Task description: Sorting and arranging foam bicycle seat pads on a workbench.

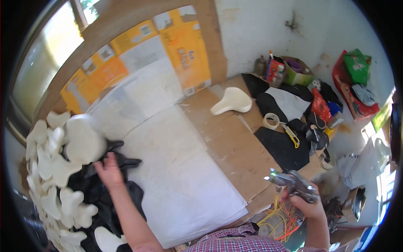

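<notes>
My left hand (110, 171) is stretched out on the left with its fingers apart, over black sheet material (133, 197). Just beyond its fingertips is a cream saddle-shaped foam pad (85, 140), smeared by motion; I see no grip on it. On the right, my right hand (308, 203) is wrapped round a metal spray gun (291, 185), whose nozzle points left. Another cream saddle pad (233, 101) lies by itself on the cardboard at the back.
Many similar pads (50, 168) are heaped at the far left. White paper (184, 185) covers the middle, beside cardboard (226, 147). At right lie black pieces (285, 149), a tape roll (271, 121) and a yellow cutter (291, 135). Yellow and orange hoses (279, 220) hang below the spray gun.
</notes>
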### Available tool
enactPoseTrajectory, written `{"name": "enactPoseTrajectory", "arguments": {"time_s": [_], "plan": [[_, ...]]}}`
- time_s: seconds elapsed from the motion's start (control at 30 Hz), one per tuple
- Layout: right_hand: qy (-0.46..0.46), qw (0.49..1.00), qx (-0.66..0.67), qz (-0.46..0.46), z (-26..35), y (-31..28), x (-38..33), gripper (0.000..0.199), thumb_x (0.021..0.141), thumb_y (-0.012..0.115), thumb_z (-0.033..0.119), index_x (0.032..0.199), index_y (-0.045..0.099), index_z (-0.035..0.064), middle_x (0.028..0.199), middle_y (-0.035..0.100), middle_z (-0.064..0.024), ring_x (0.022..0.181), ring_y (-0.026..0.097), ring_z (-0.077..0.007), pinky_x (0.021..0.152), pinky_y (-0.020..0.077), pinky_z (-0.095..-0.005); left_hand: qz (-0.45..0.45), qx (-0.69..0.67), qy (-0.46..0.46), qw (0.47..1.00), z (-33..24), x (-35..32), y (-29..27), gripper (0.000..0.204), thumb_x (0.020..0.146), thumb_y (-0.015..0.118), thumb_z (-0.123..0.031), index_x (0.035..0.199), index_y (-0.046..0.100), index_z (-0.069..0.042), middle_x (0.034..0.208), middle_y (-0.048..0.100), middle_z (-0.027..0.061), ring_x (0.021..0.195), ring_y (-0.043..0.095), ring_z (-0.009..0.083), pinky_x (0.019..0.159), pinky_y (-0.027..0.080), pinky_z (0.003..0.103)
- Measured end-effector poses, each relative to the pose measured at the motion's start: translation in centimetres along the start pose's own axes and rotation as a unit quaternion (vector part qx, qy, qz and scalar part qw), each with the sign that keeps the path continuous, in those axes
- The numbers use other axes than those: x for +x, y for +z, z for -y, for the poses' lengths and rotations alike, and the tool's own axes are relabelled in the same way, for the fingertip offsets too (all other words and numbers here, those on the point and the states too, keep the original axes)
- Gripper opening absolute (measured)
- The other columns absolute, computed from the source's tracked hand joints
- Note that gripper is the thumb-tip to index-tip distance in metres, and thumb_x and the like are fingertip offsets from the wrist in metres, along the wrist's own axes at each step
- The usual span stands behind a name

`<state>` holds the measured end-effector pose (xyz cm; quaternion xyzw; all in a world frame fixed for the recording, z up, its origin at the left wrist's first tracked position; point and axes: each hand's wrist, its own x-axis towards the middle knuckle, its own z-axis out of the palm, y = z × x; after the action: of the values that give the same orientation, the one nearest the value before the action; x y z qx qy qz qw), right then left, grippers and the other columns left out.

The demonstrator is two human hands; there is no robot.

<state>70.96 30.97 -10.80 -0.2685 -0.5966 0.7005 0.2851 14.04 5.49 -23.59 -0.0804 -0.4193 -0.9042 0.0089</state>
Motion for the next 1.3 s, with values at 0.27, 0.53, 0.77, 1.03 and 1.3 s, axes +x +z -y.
{"name": "enactPoseTrajectory", "arguments": {"time_s": [0.27,0.53,0.77,1.03,1.3], "plan": [[0.087,0.994,-0.061,0.003,-7.0,-6.5,5.1,0.050,0.081,0.069,0.015,0.125,0.051,-0.0005,0.092,0.061,-0.0042,0.082,0.058,-0.0106,0.074,0.0479,-0.0265,0.171,0.023,-0.389,0.905,26.7,-8.0,19.6,0.021,0.092,0.056,-0.025,0.108,0.053,-0.010,0.100,0.060,0.0067,0.088,0.059,0.0257,0.082,0.051,0.045],[0.161,0.977,-0.131,-0.054,-4.5,-11.1,5.1,0.051,0.080,0.070,0.004,0.125,0.050,-0.0038,0.095,0.064,-0.0061,0.089,0.061,-0.0108,0.080,0.0471,-0.0251,0.059,0.184,-0.607,0.771,46.7,-23.4,37.3,0.056,0.082,0.068,-0.032,0.123,0.043,-0.003,0.105,0.055,0.0182,0.086,0.056,0.0313,0.072,0.055,0.041],[0.116,0.986,-0.069,-0.098,-1.2,-11.4,6.1,0.055,0.075,0.072,0.008,0.123,0.050,-0.0071,0.097,0.065,-0.0115,0.088,0.062,-0.0170,0.078,0.0489,-0.0287,0.166,0.206,-0.427,0.865,44.6,-20.6,34.3,0.042,0.081,0.060,-0.009,0.120,0.046,-0.004,0.103,0.057,0.0151,0.071,0.060,0.0247,0.057,0.055,0.035],[0.067,0.980,-0.170,0.078,1.0,-9.2,8.0,0.056,0.076,0.072,0.003,0.126,0.048,-0.0033,0.088,0.066,-0.0073,0.081,0.063,-0.0126,0.073,0.0492,-0.0258,0.293,0.480,-0.242,0.791,24.3,-13.7,18.4,0.039,0.082,0.059,-0.007,0.120,0.056,-0.002,0.086,0.063,0.0081,0.061,0.059,0.0126,0.049,0.050,0.025],[-0.055,0.985,-0.088,0.137,2.4,-1.5,7.9,0.053,0.076,0.067,0.001,0.125,0.048,-0.0057,0.081,0.064,-0.0097,0.072,0.060,-0.0144,0.065,0.0468,-0.0262,0.197,0.495,-0.282,0.798,16.0,-14.5,8.5,0.036,0.079,0.061,-0.010,0.113,0.060,0.000,0.075,0.063,0.0102,0.052,0.058,0.0144,0.047,0.049,0.026]]}}
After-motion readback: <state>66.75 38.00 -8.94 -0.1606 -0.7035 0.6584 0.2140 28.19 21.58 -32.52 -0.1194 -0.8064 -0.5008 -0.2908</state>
